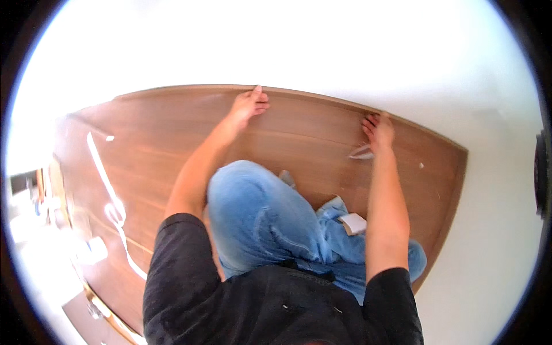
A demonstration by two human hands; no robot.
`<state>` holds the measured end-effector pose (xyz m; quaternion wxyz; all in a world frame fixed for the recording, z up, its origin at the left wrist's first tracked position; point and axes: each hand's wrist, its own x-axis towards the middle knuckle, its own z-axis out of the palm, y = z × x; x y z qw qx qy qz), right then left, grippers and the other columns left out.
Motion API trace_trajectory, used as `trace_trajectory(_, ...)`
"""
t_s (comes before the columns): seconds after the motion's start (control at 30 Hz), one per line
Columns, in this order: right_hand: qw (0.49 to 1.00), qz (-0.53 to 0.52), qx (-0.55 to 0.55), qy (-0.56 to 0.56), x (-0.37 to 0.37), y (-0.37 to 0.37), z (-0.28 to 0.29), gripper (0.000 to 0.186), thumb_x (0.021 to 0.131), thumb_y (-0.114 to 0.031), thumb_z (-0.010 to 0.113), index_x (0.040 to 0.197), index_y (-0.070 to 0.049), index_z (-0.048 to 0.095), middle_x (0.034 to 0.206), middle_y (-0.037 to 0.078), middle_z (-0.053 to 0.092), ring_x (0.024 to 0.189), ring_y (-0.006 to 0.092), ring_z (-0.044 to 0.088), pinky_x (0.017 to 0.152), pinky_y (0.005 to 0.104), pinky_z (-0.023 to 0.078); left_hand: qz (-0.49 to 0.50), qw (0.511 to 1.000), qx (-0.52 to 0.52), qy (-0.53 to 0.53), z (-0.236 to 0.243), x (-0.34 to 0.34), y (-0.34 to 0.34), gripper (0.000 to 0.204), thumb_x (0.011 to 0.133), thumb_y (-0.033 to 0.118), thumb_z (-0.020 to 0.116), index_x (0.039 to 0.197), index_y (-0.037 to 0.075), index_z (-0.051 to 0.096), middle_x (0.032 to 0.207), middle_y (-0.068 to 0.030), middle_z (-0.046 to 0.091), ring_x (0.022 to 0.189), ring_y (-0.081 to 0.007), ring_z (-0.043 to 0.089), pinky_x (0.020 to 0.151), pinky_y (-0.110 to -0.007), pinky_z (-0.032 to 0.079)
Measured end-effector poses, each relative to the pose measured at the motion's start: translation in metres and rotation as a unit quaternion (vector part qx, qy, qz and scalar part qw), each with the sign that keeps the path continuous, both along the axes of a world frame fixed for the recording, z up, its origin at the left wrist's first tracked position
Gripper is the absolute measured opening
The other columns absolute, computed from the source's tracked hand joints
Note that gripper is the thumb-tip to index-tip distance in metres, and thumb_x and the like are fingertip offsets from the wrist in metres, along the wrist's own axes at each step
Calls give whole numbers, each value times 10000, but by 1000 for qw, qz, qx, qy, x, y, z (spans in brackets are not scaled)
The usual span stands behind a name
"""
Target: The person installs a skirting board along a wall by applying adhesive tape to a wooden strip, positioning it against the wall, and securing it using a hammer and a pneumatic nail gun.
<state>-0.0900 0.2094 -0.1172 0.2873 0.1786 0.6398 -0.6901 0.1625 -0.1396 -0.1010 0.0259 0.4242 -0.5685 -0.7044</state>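
Left hand (248, 106) at slim brown skirting (316, 96)

Wall (322, 46) blocks ahead; floor (310, 149) past the raised knee (241, 181) is open.

No legible text or numbers anywhere.

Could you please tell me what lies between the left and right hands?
The head view shows brown edging and floor running between left hand and right hand.
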Motion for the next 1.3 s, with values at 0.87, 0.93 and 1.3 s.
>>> trace_trajectory(0.87, 998, -31, 1, -47, -9, 13, 1, 555, 1073, -474, 566, 1398, -27, 518, 1157, 161, 707, 929, 265, 735, 751, 382, 619, -597, 378, -640, -302, 48, -74, 16, 241, 964, 119, 594, 929, 148, 831, 966, -79, 793, 922, -249, 771, 718, -385, 622)
trace_trajectory(0.93, 999, -44, -19, -15, -6, 5, -2, 570, 1057, -453, 608, 1362, 24, 534, 1042, 164, 730, 761, 252, 736, 649, 361, 607, -614, 279, -669, -313, 20, -69, 1, 248, 978, 143, 593, 918, 150, 833, 986, -70, 796, 935, -236, 773, 733, -379, 620)
trace_trajectory(1.3, 995, -77, -19, 66, 7, -16, 5, 467, 1074, -427, 564, 1068, 33, 646, 841, 129, 692, 644, 208, 680, 590, 361, 556, -505, 369, -736, -257, 18, -57, -38, 147, 942, 115, 617, 920, 61, 752, 901, -144, 784, 847, -304, 782, 728, -419, 637)
